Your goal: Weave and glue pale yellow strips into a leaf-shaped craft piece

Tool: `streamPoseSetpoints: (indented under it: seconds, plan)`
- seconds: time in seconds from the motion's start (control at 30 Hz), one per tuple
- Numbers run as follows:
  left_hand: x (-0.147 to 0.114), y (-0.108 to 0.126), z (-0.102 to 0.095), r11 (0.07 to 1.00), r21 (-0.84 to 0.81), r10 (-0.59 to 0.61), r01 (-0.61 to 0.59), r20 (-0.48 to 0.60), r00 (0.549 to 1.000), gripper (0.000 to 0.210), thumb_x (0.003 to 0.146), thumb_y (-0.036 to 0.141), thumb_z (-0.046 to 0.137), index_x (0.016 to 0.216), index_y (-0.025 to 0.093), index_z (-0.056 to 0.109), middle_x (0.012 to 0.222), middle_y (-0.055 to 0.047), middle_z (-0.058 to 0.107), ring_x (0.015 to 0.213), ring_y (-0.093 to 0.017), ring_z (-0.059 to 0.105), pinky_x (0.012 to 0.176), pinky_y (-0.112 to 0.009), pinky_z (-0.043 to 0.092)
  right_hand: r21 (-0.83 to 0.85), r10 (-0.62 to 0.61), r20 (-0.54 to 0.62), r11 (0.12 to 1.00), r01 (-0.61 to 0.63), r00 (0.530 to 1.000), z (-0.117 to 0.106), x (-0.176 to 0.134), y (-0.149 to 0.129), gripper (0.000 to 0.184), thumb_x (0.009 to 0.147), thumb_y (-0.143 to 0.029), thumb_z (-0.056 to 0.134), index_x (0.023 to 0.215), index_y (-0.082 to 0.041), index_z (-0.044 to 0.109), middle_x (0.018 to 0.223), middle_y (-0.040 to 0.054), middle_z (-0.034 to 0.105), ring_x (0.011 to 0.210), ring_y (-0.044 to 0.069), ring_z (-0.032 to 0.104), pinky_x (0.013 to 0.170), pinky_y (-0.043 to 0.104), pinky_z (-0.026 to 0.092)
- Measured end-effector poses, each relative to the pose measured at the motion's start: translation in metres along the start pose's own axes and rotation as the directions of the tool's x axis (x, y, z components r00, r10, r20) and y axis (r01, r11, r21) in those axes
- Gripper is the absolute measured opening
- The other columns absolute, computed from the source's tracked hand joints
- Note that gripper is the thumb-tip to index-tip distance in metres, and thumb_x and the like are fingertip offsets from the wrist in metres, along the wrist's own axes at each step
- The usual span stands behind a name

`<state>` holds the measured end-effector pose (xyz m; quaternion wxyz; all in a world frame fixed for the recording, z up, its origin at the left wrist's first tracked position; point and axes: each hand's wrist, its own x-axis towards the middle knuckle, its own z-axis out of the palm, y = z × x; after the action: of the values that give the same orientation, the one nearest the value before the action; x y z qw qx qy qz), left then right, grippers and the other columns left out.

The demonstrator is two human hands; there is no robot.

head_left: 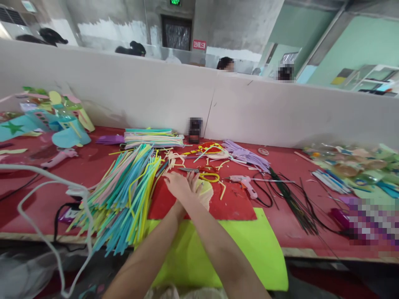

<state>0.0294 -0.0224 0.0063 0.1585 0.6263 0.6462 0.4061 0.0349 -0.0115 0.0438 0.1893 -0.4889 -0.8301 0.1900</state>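
Observation:
My forearms cross over a red sheet (233,203), the right one on top. My right hand (176,183) reaches left beside a big bundle of pastel pipe cleaners (124,195); its fingers look stretched out, and I see nothing held. Partly covered by the right wrist, my left hand (195,185) has its fingers apart next to a pale yellow fuzzy piece (205,192), close to or touching it. Just beyond the hands lie yellow-handled scissors (210,177) and short bent cream pipe cleaners (174,160). Under the red sheet, a lime-green sheet (246,253) hangs over the table edge.
To the right are a pink glue gun (246,182) and dark green stems (289,203). Lilac pipe cleaners (246,153) lie at the back. A white cable (46,170) loops on the left. A white partition (149,91) closes the table's far side; people's heads show beyond.

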Motion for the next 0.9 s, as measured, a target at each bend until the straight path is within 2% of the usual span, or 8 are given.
streamPoseSetpoints:
  seconds: [0.13,0.27,0.43,0.67,0.8,0.9]
  plan:
    - [0.006,-0.006,-0.009,0.990,0.012,0.142,-0.143,0.067,0.988,0.032,0.093,0.037,0.058,0.121,0.022,0.058,0.127,-0.009,0.059,0.107,-0.021,0.061,0.090,-0.042,0.053,-0.052,-0.025,0.103,0.998,0.031,0.994,0.020,0.022,-0.023,0.029,0.095,-0.038,0.056,0.116,-0.018,0.062,0.114,0.0072,0.065,0.100,0.020,0.064,0.088,0.041,0.054]
    - [0.003,-0.007,-0.010,0.978,0.024,0.200,-0.205,0.134,0.971,0.032,0.094,0.038,0.056,0.121,0.022,0.059,0.127,-0.009,0.059,0.107,-0.020,0.061,0.090,-0.042,0.053,-0.072,-0.063,0.154,0.995,0.075,0.986,0.025,0.024,-0.022,0.026,0.098,-0.033,0.046,0.117,-0.028,0.063,0.114,0.0050,0.070,0.104,0.021,0.066,0.083,0.034,0.050]
    - [0.000,-0.001,-0.002,0.978,0.053,0.192,-0.202,0.153,0.969,0.032,0.094,0.038,0.056,0.121,0.022,0.058,0.128,-0.009,0.058,0.107,-0.020,0.060,0.091,-0.042,0.053,-0.082,-0.115,0.193,0.988,0.132,0.974,0.021,0.023,-0.018,0.028,0.096,-0.039,0.049,0.119,-0.031,0.062,0.115,0.0029,0.071,0.106,0.021,0.065,0.083,0.031,0.048]
    - [0.000,-0.001,-0.003,0.981,0.083,0.162,-0.177,0.156,0.974,0.033,0.093,0.038,0.057,0.122,0.021,0.058,0.128,-0.009,0.058,0.108,-0.021,0.060,0.091,-0.043,0.053,-0.081,-0.135,0.232,0.984,0.158,0.963,0.020,0.028,-0.019,0.031,0.094,-0.042,0.056,0.110,-0.016,0.062,0.105,0.0056,0.068,0.093,0.018,0.065,0.085,0.039,0.051]
    - [0.000,-0.002,-0.006,0.980,0.064,0.177,-0.189,0.165,0.970,0.034,0.093,0.038,0.057,0.122,0.021,0.058,0.127,-0.009,0.059,0.107,-0.021,0.061,0.090,-0.042,0.054,-0.083,-0.117,0.226,0.987,0.138,0.967,0.019,0.025,-0.018,0.024,0.092,-0.034,0.056,0.111,-0.019,0.060,0.102,0.0034,0.069,0.094,0.018,0.065,0.083,0.034,0.050]
    - [-0.001,-0.003,-0.007,0.979,0.045,0.187,-0.197,0.164,0.969,0.034,0.093,0.038,0.057,0.122,0.021,0.058,0.126,-0.009,0.059,0.107,-0.021,0.061,0.090,-0.042,0.054,-0.106,-0.078,0.206,0.989,0.101,0.975,0.019,0.021,-0.021,0.031,0.088,-0.028,0.057,0.118,-0.023,0.056,0.105,0.0044,0.071,0.095,0.021,0.067,0.081,0.032,0.049]
